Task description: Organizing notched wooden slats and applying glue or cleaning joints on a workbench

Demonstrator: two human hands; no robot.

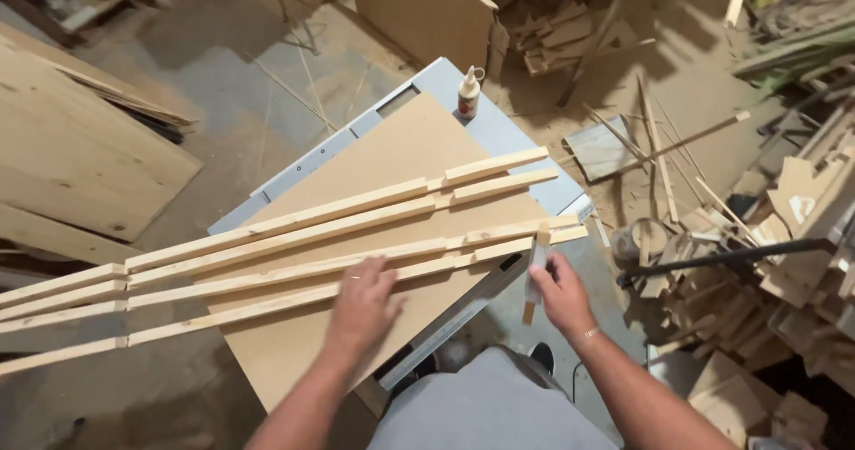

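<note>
Left hand [363,300]: flat, fingers spread, pressing on nearest wooden strips [267,276].
Right hand [561,294]: closed around small wood piece [535,272], held upright at strip ends.
Strips: 4 long pairs lying across brown board [294,343].
Beyond: glue bottle [468,92] on grey table [512,138].

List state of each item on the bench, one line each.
left hand: flat, palm down on the wooden strips
right hand: gripping a short wood piece, held upright
wooden strips: lying side by side across the board
glue bottle: upright, capped, untouched
</note>
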